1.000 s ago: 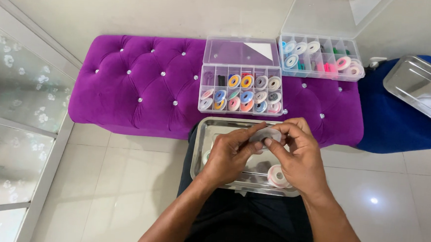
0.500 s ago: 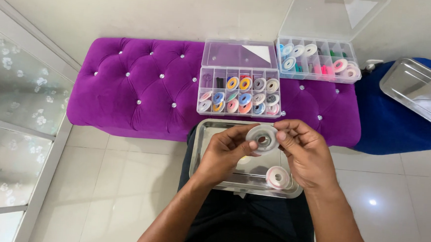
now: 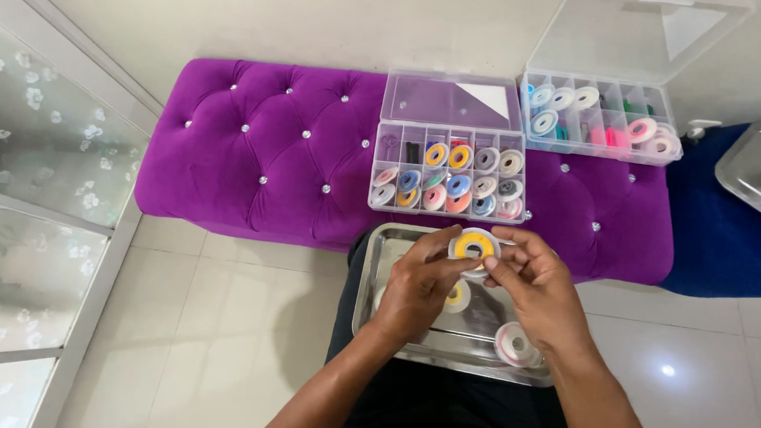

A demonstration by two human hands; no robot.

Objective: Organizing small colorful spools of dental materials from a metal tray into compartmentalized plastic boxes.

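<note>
Both my hands are up over the tray, and between them sits a small round bobbin wound with yellow thread [image 3: 474, 245]. My left hand [image 3: 416, 285] pinches its left rim with thumb and fingertips; my right hand [image 3: 540, 292] closes on its right rim, fingers curled, so the two share the one bobbin. It hangs above the far edge of the shiny rectangular steel tray [image 3: 375, 279] lying across my lap. Down in the tray, a second yellow bobbin [image 3: 458, 298] peeks out just under my left fingers, and a pale pink-and-white bobbin [image 3: 513, 343] rests near the tray's near right corner, just beside my right wrist. Beyond the tray, on the purple tufted velvet bench [image 3: 253, 155], a clear plastic compartment box [image 3: 449, 170] stands open, lid back, its cells filled with bobbins of many colours. Toward the bench's far right corner, a second open clear box [image 3: 602, 121] holds white, pink and green bobbins.
</note>
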